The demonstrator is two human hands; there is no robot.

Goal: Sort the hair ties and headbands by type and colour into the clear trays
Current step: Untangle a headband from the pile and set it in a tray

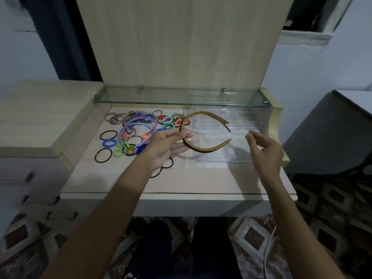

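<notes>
On the table, clear trays sit nearly bare while a mixed heap of hair ties awaits sorting. The left hand pinches gold headbands over the trays; the right hand hovers loose-fingered, holding nothing.

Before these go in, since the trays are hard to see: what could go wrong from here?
1. The left hand pinches two gold plastic headbands at one end only; one could slip free.
2. The clear plastic trays are nearly invisible against the pale wooden desk, so the drop may miss a compartment.
3. The mixed pile of coloured hair ties lies close beside the left wrist and could be swept aside.
</notes>
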